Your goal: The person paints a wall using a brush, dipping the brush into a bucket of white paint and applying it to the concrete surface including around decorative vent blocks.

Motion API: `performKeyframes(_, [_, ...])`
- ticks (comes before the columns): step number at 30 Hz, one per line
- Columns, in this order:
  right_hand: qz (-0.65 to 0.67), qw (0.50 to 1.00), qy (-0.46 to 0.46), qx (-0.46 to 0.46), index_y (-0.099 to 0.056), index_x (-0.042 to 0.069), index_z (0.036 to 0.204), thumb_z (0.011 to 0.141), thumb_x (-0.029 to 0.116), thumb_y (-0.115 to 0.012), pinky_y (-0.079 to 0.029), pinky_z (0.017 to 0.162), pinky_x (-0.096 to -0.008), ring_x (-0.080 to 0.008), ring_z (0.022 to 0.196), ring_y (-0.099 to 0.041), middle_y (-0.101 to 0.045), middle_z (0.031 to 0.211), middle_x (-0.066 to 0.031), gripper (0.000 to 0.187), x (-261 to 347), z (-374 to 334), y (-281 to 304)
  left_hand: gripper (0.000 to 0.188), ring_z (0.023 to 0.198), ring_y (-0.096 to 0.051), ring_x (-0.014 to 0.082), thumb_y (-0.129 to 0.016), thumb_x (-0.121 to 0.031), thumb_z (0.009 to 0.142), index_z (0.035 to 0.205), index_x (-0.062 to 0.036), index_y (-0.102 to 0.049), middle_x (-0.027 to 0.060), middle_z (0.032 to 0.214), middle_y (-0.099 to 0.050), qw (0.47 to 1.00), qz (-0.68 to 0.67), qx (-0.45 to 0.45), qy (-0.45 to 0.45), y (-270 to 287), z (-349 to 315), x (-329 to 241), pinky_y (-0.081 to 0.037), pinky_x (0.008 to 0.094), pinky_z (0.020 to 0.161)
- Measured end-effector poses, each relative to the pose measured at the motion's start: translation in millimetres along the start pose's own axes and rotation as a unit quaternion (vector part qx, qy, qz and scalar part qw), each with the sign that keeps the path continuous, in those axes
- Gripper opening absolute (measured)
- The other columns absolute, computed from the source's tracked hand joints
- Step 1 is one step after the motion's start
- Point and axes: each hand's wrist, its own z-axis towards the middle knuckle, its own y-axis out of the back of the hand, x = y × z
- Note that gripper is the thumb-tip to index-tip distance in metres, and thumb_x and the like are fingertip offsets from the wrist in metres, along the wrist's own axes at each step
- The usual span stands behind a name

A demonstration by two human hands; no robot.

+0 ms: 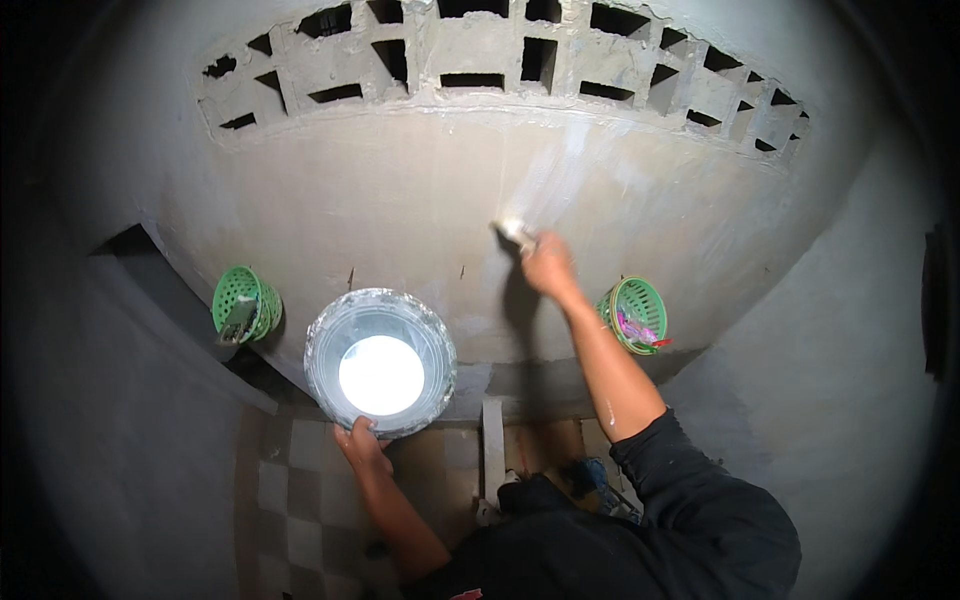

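My left hand (364,447) grips the near rim of a grey, paint-smeared bucket (325,345), thumb over the edge. White paint (382,375) lies at the bottom of it. Out in front, my right hand (549,266) is closed around a paintbrush (516,233). The brush's whitened bristles are at the wall (400,190), just left of wet-looking white streaks that run up towards the vent blocks. Whether the bristles press on the surface I cannot tell. Splashes of white mark my right forearm.
Pierced vent blocks (470,50) cross the wall's top. A green basket (240,290) holding a dark object hangs at left; another green basket (640,295) with pink and red items hangs at right. Below are checkered floor tiles (305,500) and a narrow pale post (493,445).
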Motion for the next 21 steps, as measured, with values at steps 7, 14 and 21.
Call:
performKeyframes(7, [0.133, 0.93, 0.073, -0.335, -0.069, -0.006, 0.105, 0.087, 0.01, -0.066, -0.051, 0.083, -0.0542, -0.0492, 0.09, -0.065, -0.069, 0.095, -0.0295, 0.024, 65.7, 30.9, 98.0, 0.069, 0.098, -0.064, 0.0281, -0.054, -0.006, 0.075, 0.144, -0.0056, -0.045, 0.0145, 0.125, -0.06, 0.999, 0.018, 0.041, 0.003, 8.2, 3.4, -5.6, -0.052, 0.0385, 0.062])
performKeyframes(14, [-0.031, 0.996, -0.037, 0.077, -0.07, 0.0, 0.111, 0.09, 0.011, -0.063, -0.054, 0.089, -0.0551, -0.0474, 0.099, -0.068, -0.07, 0.102, -0.0292, 0.024, -2.2, -56.9, -52.0, 0.076, 0.102, -0.063, 0.0317, -0.056, -0.009, 0.073, 0.147, -0.003, -0.042, 0.0177, 0.129, -0.057, 1.0, 0.023, 0.007, 0.002, 3.0, 5.9, -4.3, -0.053, 0.0405, 0.064])
performKeyframes(21, [0.037, 0.995, 0.018, -0.094, -0.071, -0.002, 0.102, 0.084, 0.012, -0.068, -0.053, 0.083, -0.0551, -0.0483, 0.092, -0.067, -0.07, 0.096, -0.0301, 0.023, 38.6, 15.4, 50.7, 0.07, 0.095, -0.065, 0.03, -0.055, -0.008, 0.074, 0.142, -0.0009, -0.046, 0.0164, 0.122, -0.061, 0.999, 0.01, 0.035, -0.021, 10.6, -2.8, -7.5, -0.053, 0.0395, 0.062])
